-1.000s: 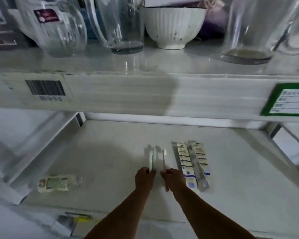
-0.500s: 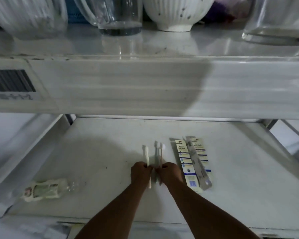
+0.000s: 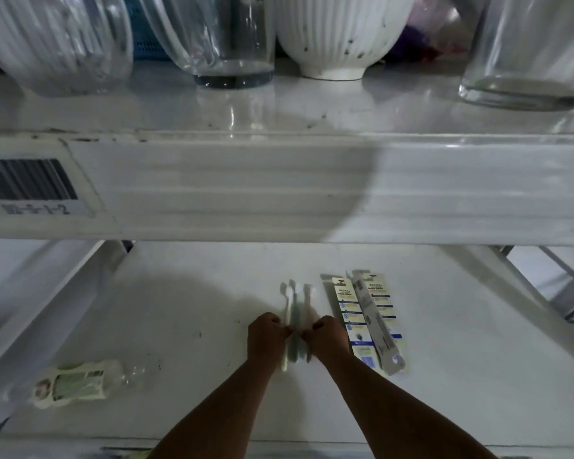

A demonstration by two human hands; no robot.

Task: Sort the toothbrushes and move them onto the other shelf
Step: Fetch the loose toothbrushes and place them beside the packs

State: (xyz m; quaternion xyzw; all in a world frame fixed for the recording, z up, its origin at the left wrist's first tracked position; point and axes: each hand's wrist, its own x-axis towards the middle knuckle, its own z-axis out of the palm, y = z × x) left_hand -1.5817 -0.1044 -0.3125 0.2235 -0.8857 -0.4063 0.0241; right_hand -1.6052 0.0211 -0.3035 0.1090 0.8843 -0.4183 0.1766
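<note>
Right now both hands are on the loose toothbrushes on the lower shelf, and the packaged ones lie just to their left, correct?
Not quite. The head view shows the packaged toothbrushes to the right of the loose toothbrushes, beside the right hand. The left hand and lower shelf are as you said.

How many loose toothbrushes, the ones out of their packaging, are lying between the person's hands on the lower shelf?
3, though blur could hide another. A pale yellow-green toothbrush lies by the left hand, a grey-blue toothbrush in the middle, and a pinkish toothbrush by the right hand.
</note>
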